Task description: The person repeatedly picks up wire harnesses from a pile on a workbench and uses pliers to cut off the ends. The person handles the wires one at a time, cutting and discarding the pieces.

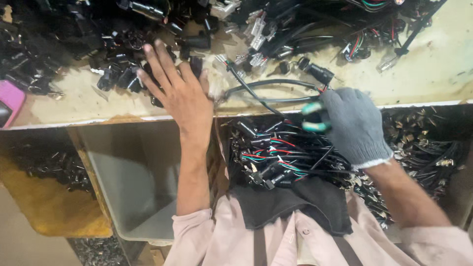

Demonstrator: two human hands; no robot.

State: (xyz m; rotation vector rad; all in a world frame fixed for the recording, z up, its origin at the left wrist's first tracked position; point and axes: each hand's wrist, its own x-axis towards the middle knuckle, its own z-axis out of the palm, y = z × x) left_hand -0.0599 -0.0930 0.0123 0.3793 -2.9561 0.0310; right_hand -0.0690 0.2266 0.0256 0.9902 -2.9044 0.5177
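My bare left hand (pixel 180 91) lies flat with fingers spread on the worn bench top (pixel 433 74), fingertips among a heap of small black plastic connectors (pixel 120 74). My right hand (pixel 352 125), in a grey knit glove, is closed around a tool with teal-green handles (pixel 313 117) at the bench's front edge. A black cable loop (pixel 276 91) with a black plug on its end lies on the bench between the two hands. It is unclear whether the tool touches the cable.
Bundles of black wire harnesses (pixel 281 157) with red, green and white leads fill a bin below the bench edge. A grey plastic tub (pixel 133 177) and a yellow tray (pixel 44 202) stand at lower left. More harnesses and clear connectors (pixel 258 34) crowd the back. A pink object (pixel 9 101) sits far left.
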